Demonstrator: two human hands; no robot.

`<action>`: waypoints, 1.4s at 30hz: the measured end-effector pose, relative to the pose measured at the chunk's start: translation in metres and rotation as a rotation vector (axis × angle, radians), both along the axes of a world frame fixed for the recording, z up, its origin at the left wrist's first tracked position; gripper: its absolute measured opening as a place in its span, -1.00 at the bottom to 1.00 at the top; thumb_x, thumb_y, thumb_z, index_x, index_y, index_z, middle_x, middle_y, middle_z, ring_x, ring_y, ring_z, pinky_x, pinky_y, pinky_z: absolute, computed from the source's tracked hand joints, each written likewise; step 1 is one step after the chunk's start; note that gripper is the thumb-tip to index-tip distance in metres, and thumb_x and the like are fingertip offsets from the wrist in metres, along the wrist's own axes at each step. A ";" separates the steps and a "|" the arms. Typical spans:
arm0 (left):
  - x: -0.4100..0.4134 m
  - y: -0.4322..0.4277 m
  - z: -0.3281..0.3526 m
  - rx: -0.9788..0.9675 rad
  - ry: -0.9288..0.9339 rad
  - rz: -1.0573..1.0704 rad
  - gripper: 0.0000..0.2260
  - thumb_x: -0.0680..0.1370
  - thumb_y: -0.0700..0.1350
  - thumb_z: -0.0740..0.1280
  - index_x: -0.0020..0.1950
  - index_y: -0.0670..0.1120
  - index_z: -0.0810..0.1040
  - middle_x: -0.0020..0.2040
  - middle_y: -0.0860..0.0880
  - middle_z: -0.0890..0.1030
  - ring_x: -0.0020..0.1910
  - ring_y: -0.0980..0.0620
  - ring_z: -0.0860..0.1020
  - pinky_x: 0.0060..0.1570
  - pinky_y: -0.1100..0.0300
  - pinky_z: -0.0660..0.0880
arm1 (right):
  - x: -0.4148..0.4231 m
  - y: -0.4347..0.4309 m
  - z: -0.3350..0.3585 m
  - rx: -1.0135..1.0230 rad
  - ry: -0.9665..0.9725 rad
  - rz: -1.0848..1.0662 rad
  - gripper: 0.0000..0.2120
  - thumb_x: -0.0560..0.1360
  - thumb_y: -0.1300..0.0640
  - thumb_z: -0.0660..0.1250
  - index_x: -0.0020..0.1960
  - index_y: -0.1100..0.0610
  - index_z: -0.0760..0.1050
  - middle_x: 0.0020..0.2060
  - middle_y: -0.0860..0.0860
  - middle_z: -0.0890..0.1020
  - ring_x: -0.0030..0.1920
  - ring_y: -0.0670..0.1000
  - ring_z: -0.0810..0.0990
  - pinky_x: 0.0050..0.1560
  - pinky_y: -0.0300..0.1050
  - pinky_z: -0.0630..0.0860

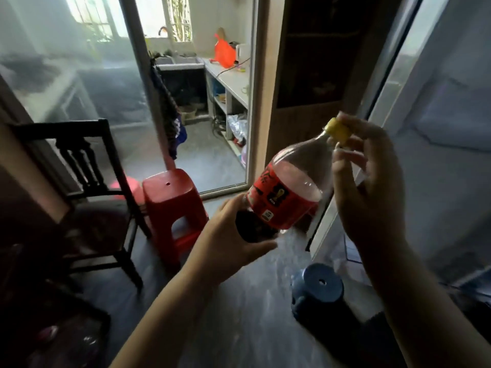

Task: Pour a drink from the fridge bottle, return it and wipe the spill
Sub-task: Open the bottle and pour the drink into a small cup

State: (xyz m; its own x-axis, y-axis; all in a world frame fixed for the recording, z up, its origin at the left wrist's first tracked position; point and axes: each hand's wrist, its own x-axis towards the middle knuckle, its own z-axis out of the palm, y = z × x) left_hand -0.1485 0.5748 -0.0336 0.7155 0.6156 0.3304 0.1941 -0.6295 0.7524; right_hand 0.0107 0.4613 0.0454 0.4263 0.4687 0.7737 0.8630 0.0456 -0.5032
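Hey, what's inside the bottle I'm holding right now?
Dark drink fills the lower part of the bottle, below the red label; the neck above looks clear and empty. The label hides the exact level, and the left hand covers part of the base.

The bottle [285, 192] is held tilted between the hands: left hand [228, 235] at its base, right hand [372, 187] at its cap [338, 131]. A chair [87, 181] is set at the left, a tall stool [172, 205] just right of it, a low stool [317, 290] on the floor below the bottle (the counter [233, 83] is seen behind, through the doorway).

The left hand [233, 236] partly hides the base of the bottle [285, 193].
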 end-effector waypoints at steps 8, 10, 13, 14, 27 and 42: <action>-0.136 0.065 -0.017 -0.007 0.046 0.298 -0.28 0.22 0.00 0.62 0.33 -0.02 0.44 0.17 0.09 0.48 0.12 0.22 0.45 0.06 0.59 0.28 | -0.101 0.102 -0.012 -0.128 0.079 0.246 -0.73 0.53 0.10 0.25 0.23 0.07 0.40 0.12 -0.07 0.53 0.10 -0.17 0.53 0.07 -0.21 0.52; -0.170 0.075 -0.022 -0.018 0.050 0.379 -0.29 0.22 -0.01 0.62 0.32 0.02 0.44 0.15 0.12 0.46 0.13 0.19 0.46 0.09 0.52 0.30 | -0.129 0.127 -0.015 -0.145 0.073 0.308 -0.76 0.52 0.10 0.27 0.19 0.03 0.41 0.10 -0.11 0.54 0.08 -0.23 0.52 0.03 -0.32 0.49; -0.217 0.082 -0.030 -0.034 0.057 0.494 -0.28 0.21 -0.03 0.62 0.32 0.01 0.43 0.17 0.09 0.48 0.16 0.16 0.47 0.15 0.37 0.36 | -0.166 0.158 -0.019 -0.192 0.043 0.380 -0.79 0.52 0.03 0.26 0.15 -0.05 0.40 0.03 -0.14 0.54 0.00 -0.30 0.52 -0.06 -0.43 0.44; -0.232 0.083 -0.032 -0.041 0.060 0.531 -0.27 0.21 -0.03 0.62 0.32 0.01 0.43 0.18 0.08 0.48 0.16 0.16 0.46 0.17 0.32 0.38 | -0.177 0.168 -0.020 -0.209 0.043 0.402 -0.80 0.52 0.00 0.27 0.14 -0.05 0.42 0.01 -0.13 0.55 -0.03 -0.31 0.52 -0.10 -0.44 0.44; -0.356 0.073 -0.048 -0.165 0.090 0.988 -0.23 0.25 0.02 0.59 0.39 0.03 0.35 0.20 0.21 0.36 0.19 0.23 0.39 0.05 0.50 0.28 | -0.306 0.276 -0.025 -0.464 0.007 0.843 -0.78 0.49 -0.11 0.31 -0.10 0.05 0.53 -0.34 -0.06 0.57 -0.33 -0.10 0.52 -0.30 -0.28 0.38; -0.349 0.120 -0.087 -0.299 -0.039 1.406 -0.34 0.22 0.04 0.56 0.26 0.19 0.40 0.15 0.26 0.49 0.16 0.31 0.47 0.12 0.30 0.44 | -0.354 0.398 -0.050 -0.508 -0.199 1.352 -0.76 0.44 -0.11 0.35 -0.09 0.07 0.52 -0.35 -0.14 0.56 -0.26 -0.21 0.53 -0.33 -0.41 0.37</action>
